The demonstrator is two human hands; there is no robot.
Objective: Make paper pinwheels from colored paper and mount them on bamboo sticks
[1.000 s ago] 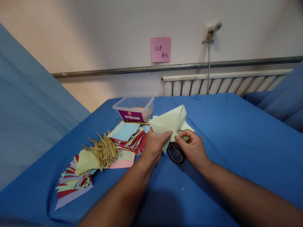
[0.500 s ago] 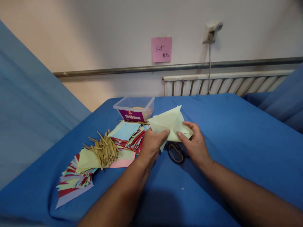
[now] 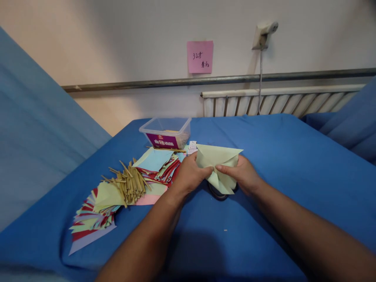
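Note:
A pale green paper pinwheel (image 3: 219, 154), its corners bent in toward the middle, is held up between my two hands. My left hand (image 3: 192, 172) grips its left side, the thumb pressing near the centre. From the right, my right hand (image 3: 242, 174) pinches it, with that thumb also close to the centre. The fingers behind the paper are hidden. Below it lie black-handled scissors (image 3: 217, 194), mostly covered by the paper. A small white packet (image 3: 192, 145) with print lies just behind my left hand.
Left of my hands are a stack of coloured paper squares (image 3: 155, 160), a heap of thin tan sticks (image 3: 133, 184) and a fanned pile of cut papers (image 3: 94, 219). Behind them stands a clear plastic box (image 3: 164, 127). A blue cloth (image 3: 279, 156) covers the table.
Both hands have turned the green paper, so its top point now aims right and another hangs low over the scissors. The thumbs have come closer together at the centre.

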